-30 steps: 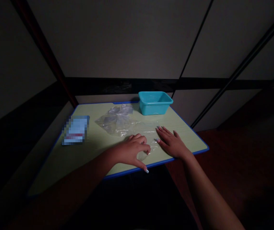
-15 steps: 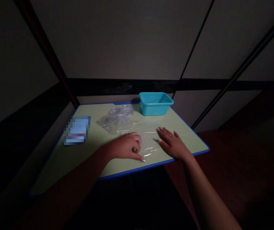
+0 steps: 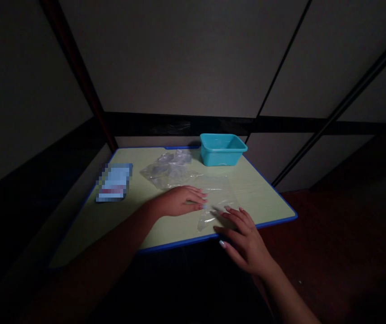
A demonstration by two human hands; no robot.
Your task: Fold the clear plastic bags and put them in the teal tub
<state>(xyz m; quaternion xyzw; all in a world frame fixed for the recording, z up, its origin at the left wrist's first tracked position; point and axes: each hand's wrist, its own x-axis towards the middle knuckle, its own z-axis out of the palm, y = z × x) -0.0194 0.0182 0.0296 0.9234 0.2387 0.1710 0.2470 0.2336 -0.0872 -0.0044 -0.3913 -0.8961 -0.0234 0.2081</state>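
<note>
Left hand (image 3: pixel 183 201): palm down, fingers stretched out and lying close together, thumb just below them; nothing seen in its hold; nearer the person than the tub and left of it, fingertips at the left side of the flat plastic.
Right hand (image 3: pixel 247 238): fingers spread and slightly bent, thumb held apart; nothing seen in its hold; nearer the person than the tub and a little right of it, at the table's near edge; whether its fingertips touch the plastic cannot be told.
Flat plastic (image 3: pixel 218 186): clear, thin, shiny creases; spread on the table on the person's side of the tub, reaching between both hands.
Crumpled plastic (image 3: pixel 170 167): clear, bunched in a heap; left of the tub; whether joined to the flat plastic cannot be told.
Tub (image 3: pixel 223 157): turquoise, rectangular, upright, rimmed.
Table (image 3: pixel 263 198): pale yellow-green top, blue edging; beneath the tub, which stands near its far right corner.
Blurred item (image 3: pixel 114 180): flat, pale blue with a reddish band; well left of the tub.
Panels (image 3: pixel 186 58): greyish, with dark strips; behind the tub.
Floor (image 3: pixel 328 243): dark red; right of the tub, below table level.
</note>
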